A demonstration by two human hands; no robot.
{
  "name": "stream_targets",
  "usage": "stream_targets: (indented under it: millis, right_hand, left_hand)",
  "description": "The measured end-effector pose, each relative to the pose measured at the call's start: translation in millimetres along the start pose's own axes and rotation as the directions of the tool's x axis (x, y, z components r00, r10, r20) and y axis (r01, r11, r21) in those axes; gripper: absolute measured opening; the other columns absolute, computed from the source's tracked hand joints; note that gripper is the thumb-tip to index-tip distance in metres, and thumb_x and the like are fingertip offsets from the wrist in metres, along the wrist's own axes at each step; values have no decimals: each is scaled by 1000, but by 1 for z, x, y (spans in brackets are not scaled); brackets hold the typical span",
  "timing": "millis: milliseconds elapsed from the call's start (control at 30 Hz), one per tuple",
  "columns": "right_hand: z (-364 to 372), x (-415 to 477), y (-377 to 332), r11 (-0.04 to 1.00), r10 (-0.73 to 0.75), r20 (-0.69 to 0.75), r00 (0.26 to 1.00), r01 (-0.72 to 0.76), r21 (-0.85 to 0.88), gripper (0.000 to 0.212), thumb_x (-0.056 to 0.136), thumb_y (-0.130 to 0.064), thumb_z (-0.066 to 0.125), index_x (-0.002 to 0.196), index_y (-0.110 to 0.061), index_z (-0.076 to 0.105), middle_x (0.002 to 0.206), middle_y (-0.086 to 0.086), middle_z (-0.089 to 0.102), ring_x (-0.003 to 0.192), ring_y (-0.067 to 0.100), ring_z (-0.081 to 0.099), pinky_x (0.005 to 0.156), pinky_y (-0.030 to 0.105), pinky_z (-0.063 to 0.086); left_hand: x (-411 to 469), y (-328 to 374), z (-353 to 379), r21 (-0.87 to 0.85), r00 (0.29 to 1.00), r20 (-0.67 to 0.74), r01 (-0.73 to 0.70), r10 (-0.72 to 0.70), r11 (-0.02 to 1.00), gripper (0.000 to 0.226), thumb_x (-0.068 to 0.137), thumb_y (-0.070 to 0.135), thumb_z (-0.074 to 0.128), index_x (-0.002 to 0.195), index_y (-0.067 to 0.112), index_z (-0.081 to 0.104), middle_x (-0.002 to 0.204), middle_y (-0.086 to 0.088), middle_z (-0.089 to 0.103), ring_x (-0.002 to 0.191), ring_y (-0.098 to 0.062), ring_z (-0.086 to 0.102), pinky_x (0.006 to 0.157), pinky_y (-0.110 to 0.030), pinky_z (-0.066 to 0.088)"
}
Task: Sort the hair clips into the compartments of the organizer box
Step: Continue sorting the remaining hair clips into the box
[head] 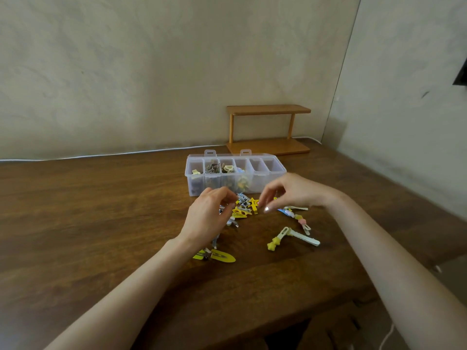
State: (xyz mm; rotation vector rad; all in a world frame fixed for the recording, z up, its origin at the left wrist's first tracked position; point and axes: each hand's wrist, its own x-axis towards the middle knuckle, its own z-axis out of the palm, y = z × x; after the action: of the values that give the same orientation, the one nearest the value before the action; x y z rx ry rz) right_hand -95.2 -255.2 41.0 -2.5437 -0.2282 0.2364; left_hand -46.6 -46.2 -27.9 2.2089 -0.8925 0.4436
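A clear plastic organizer box [267, 181] stands on the wooden table; its left compartments hold clips and the two at the right look empty. In front of it lies a pile of yellow and metal hair clips [246, 208]. My left hand [209, 215] hovers over the pile's left side with fingers curled down; a grip cannot be made out. My right hand [290, 192] reaches in from the right, its fingertips pinched at a yellow clip [254, 207] in the pile. A cream clip with a yellow flower [290, 237] and a flat yellow snap clip [219, 256] lie nearer to me.
A small two-tier wooden shelf [269, 130] stands behind the box against the wall. A white cable [101, 155] runs along the table's back edge. Pastel clips [299, 215] lie under my right wrist. The table's right edge [414, 198] slants away.
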Motion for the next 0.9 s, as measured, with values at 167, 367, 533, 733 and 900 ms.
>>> stream_targets:
  millis: [167, 367, 533, 733, 900]
  right_hand:
    - [12, -21, 16, 996, 22, 140, 990, -10, -86, 24, 76, -20, 76, 97, -29, 69, 99, -17, 59, 77, -20, 48, 70, 14, 33]
    - [21, -22, 26, 985, 48, 38, 998, -41, -167, 25, 71, -20, 80, 78, -38, 64, 92, -16, 52, 81, -2, 45, 68, 20, 33]
    - [23, -20, 23, 991, 43, -10, 999, -44, -127, 19, 74, -21, 78, 77, -34, 64, 87, -17, 56, 74, -2, 49, 63, 18, 34]
    - [17, -13, 14, 973, 17, -302, 953, 53, 223, 6, 80, -8, 72, 86, -9, 72, 78, -2, 69, 64, 1, 64, 60, 17, 51]
    - [13, 8, 11, 934, 99, -561, 822, 118, 338, 7, 83, -3, 68, 84, -10, 69, 71, 5, 68, 60, 13, 67, 61, 22, 57]
  left_hand:
    - [-1, 1, 1, 3, 999, 30, 19, -19, 1000, 13, 89, 20, 58, 101, 21, 63, 94, 7, 65, 91, -8, 55, 78, -36, 52]
    - [-2, 1, -1, 20, 999, 42, 31, -32, 999, 13, 89, 20, 58, 101, 22, 63, 93, 10, 62, 88, -4, 51, 77, -28, 50]
    - [-2, 1, -1, 15, 999, 37, 39, -39, 999, 13, 89, 20, 58, 100, 23, 63, 89, 14, 58, 86, -2, 50, 74, -23, 47]
    - [-2, -1, -2, 9, 998, 31, 57, -57, 998, 11, 89, 20, 58, 98, 24, 62, 90, 13, 60, 85, -1, 51, 72, -20, 44]
    - [-1, -2, -3, 0, 998, 10, 55, -55, 998, 12, 88, 18, 59, 99, 23, 63, 91, 12, 61, 87, -3, 52, 70, -15, 42]
